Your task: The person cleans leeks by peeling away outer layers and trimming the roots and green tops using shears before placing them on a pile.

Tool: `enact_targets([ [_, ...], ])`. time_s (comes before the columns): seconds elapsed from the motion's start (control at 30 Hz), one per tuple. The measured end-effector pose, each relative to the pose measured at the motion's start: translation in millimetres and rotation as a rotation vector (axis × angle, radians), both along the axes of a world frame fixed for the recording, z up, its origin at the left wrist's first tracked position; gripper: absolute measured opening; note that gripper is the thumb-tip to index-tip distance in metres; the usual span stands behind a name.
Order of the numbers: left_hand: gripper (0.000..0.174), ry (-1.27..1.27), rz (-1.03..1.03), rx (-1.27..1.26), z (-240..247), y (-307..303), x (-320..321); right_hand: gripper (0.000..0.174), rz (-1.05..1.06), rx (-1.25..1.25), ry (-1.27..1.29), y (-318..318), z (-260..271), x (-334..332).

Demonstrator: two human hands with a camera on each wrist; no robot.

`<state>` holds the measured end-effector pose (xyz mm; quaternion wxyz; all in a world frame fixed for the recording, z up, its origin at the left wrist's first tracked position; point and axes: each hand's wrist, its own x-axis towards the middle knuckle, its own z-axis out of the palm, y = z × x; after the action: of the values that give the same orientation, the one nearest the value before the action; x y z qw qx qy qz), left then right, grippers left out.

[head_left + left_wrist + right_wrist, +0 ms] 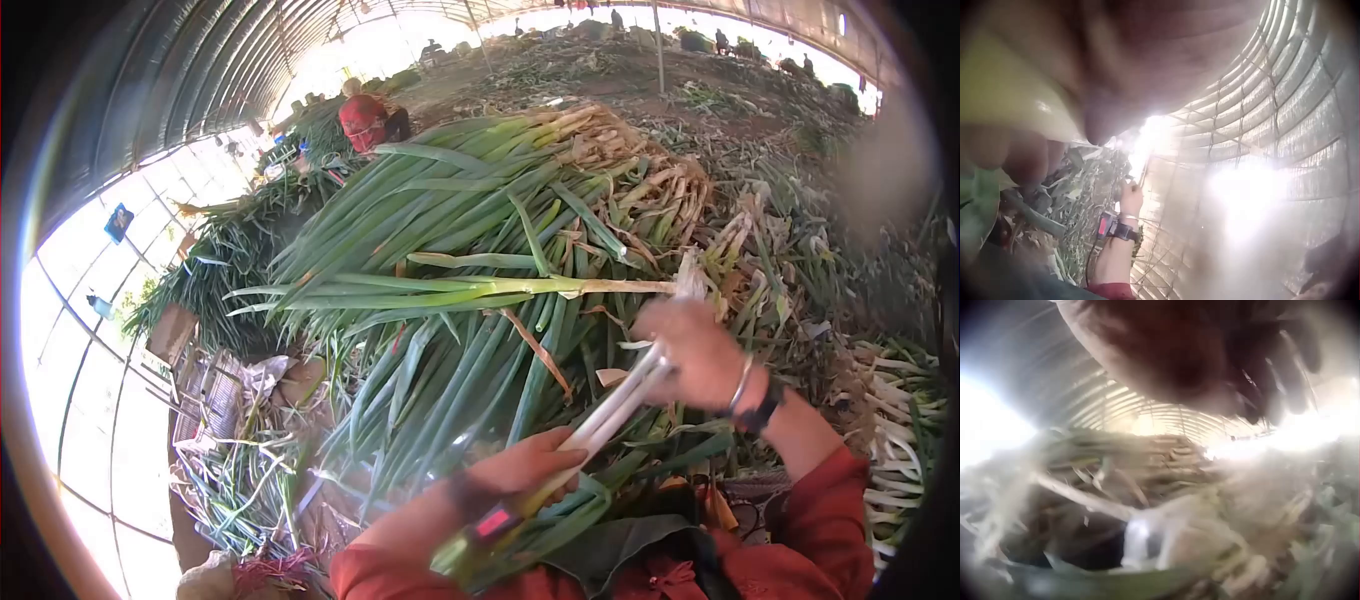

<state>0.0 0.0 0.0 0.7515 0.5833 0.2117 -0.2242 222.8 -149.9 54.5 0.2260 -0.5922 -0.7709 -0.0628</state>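
My left hand (540,465) grips a long green onion (615,405) by its shaft, low in front of the red-sleeved body. Its pale shaft slants up to the right, and green leaves trail below the hand. In the left wrist view, fingers (1025,156) curl under the yellowish-green shaft (1016,94). My right hand (690,350), blurred, overlaps the shaft's upper end in the head view; I cannot tell whether it grips it. A pale, ragged tuft (690,275) shows just above this hand. In the right wrist view, the fingers (1279,375) are bent and partly dark.
A large heap of green onions (430,220) lies ahead, dry root ends toward the right. One onion (470,292) stretches across its front. Cleaned white onions (900,440) lie at the right edge. Another person in red (363,122) is beyond the heap.
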Motion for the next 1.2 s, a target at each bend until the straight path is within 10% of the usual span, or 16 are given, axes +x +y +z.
enact_targets([
  [0.27,0.059,-0.199,-0.329,0.215,3,-14,16,0.009,0.111,0.010,-0.273,-32,-42,13],
  [0.47,0.086,0.027,-0.207,0.564,36,62,-15,0.027,-0.577,-0.035,-0.159,-155,-26,142],
  [0.5,0.067,0.118,-0.071,0.583,94,45,-1,0.031,-0.753,-0.085,-0.086,-182,-14,147],
  [0.7,0.037,-0.606,0.373,1.400,55,144,63,0.036,-1.305,0.208,0.278,-329,-54,177],
  [0.83,0.029,-0.489,0.232,1.554,49,120,148,0.038,-1.713,0.305,0.646,-406,-82,184],
  [0.9,0.030,-0.700,-0.012,1.872,12,148,167,0.036,-1.563,0.541,0.594,-456,-102,185],
  [1.0,0.035,-0.467,-0.043,1.647,-12,144,201,0.039,-2.115,0.109,0.345,-547,-119,210],
  [1.07,0.027,-0.692,-0.438,2.211,-66,183,209,0.037,-2.214,0.019,0.248,-610,-141,217],
  [1.2,0.026,-0.546,-0.352,2.191,-59,147,207,0.035,-2.210,-0.063,0.113,-710,-205,284],
])
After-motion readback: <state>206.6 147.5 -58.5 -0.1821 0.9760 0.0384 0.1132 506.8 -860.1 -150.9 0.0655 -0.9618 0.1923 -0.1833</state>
